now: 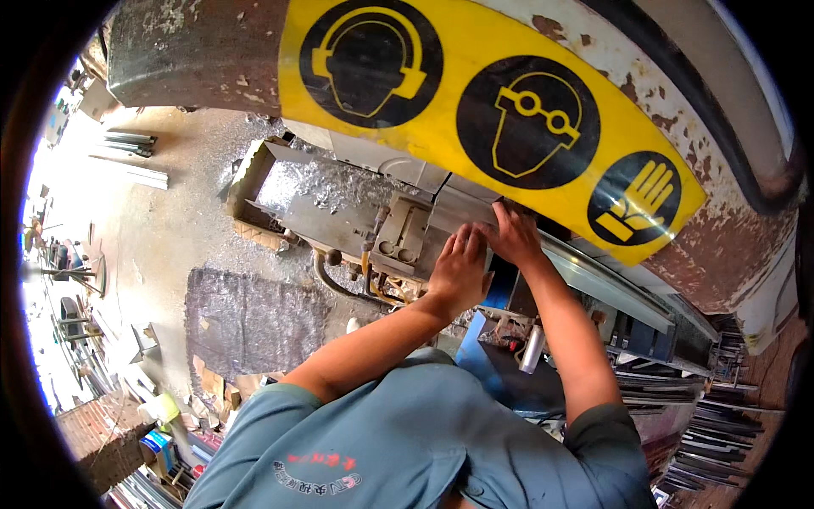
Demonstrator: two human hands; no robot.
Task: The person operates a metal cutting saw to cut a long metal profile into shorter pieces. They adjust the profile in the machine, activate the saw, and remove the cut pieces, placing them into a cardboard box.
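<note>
Both hands meet over the bed of a metal machine. My left hand (459, 270) is closed, with its fingers bent and held together next to a grey metal block (402, 231) that has two round fittings. A small brownish edge shows beside its palm, too little to name. Just to the right, my right hand (515, 234) is also closed, its fingertips curled down at a flat grey metal plate (462, 208). The hands nearly touch. Whatever lies under their fingers is hidden.
A peeling machine guard with a yellow warning sticker (449, 93) arches over the hands. Metal shavings (339, 182) cover the bed at left. Long metal profiles (606, 284) run off to the right. A dark mat (254, 322) lies on the floor, and bar stock (712, 437) is stacked lower right.
</note>
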